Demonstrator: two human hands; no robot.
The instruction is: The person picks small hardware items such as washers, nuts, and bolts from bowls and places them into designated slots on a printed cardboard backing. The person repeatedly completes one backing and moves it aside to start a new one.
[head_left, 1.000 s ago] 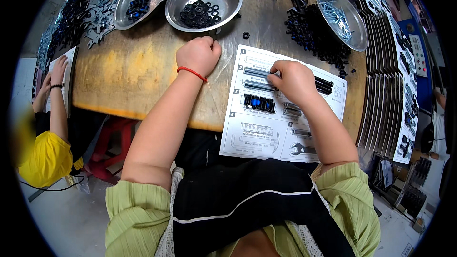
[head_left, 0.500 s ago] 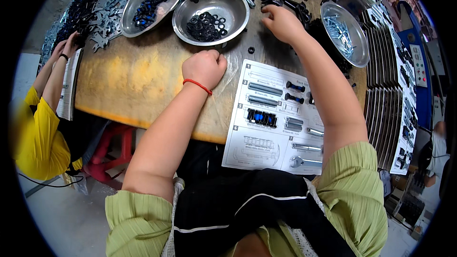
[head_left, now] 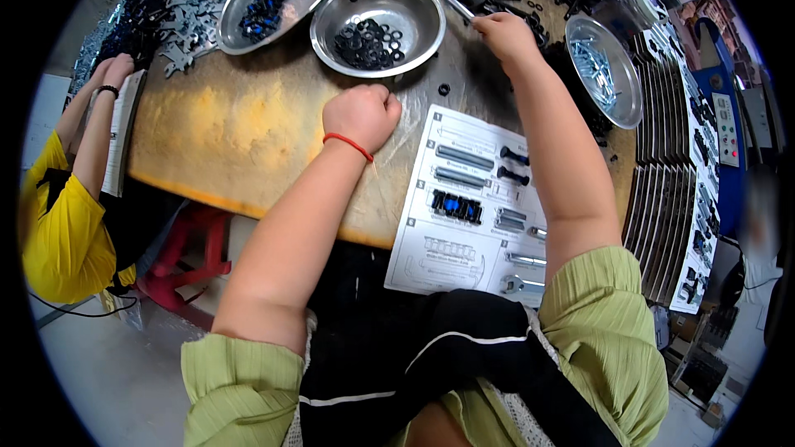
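My right hand (head_left: 507, 40) pinches the near end of a silver metal tube (head_left: 459, 7) at the edge of the heaped hardware. Just in front of a steel bowl (head_left: 421, 41), my left hand (head_left: 359, 120) rests on the table as a closed fist; whatever is inside it, if anything, is hidden. Small black rings, looking like nuts and washers, lie in that bowl. Between my hands sits a single black nut (head_left: 444, 89). A printed picture sheet (head_left: 422, 223) lies at the table's near edge, partly under my right forearm.
A second steel bowl (head_left: 234, 37) holds black-and-blue bolts. Silver screws fill part of a third bowl (head_left: 628, 103) on the right, beside stacked printed cards (head_left: 662, 232). Flat wrenches (head_left: 186, 37) pile up at far left. A co-worker in a yellow sleeve (head_left: 70, 248) works on the left.
My right hand has gone from hovering by the black parts to gripping the silver tube. My left fist stays in place. The whole view has shifted slightly.
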